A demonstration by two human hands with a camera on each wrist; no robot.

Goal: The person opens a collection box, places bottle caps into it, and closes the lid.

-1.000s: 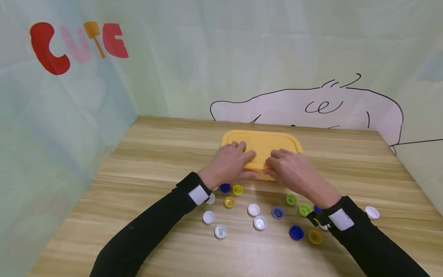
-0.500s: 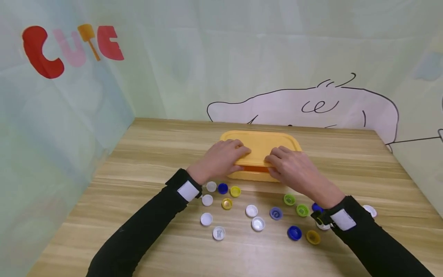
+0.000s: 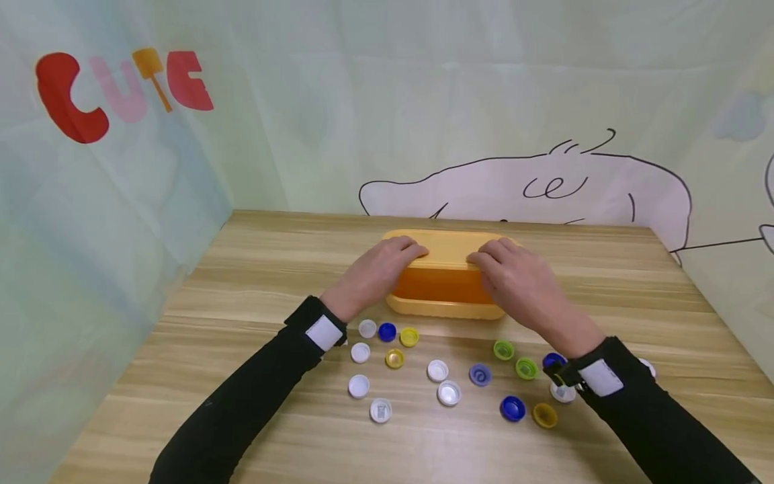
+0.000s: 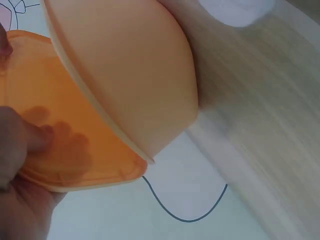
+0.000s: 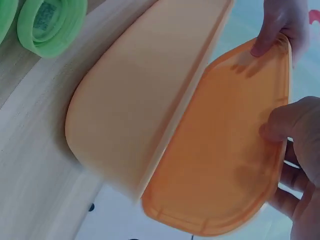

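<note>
A yellow-orange plastic box (image 3: 447, 310) stands toward the back of the table, its lid (image 3: 450, 249) tilted up at the near edge so the orange inside shows. My left hand (image 3: 377, 269) grips the lid's near edge on the left, thumb underneath and fingers on top. On the right, my right hand (image 3: 520, 279) pinches the same edge. The right wrist view shows the lid's underside (image 5: 215, 150) with the right thumb against it and the fingers behind. In the left wrist view the left fingers show as shadows through the lid (image 4: 75, 120).
Several bottle caps lie scattered in front of the box, among them a blue cap (image 3: 512, 408), a green cap (image 3: 526, 368), a yellow cap (image 3: 409, 337) and a white cap (image 3: 449, 393). A printed cloth (image 3: 302, 121) backs the wooden table (image 3: 290, 269).
The lid's near edge has risen from close on the box to well above its rim, both hands lifting with it. The left hand has also shifted left. The caps stay in place.
</note>
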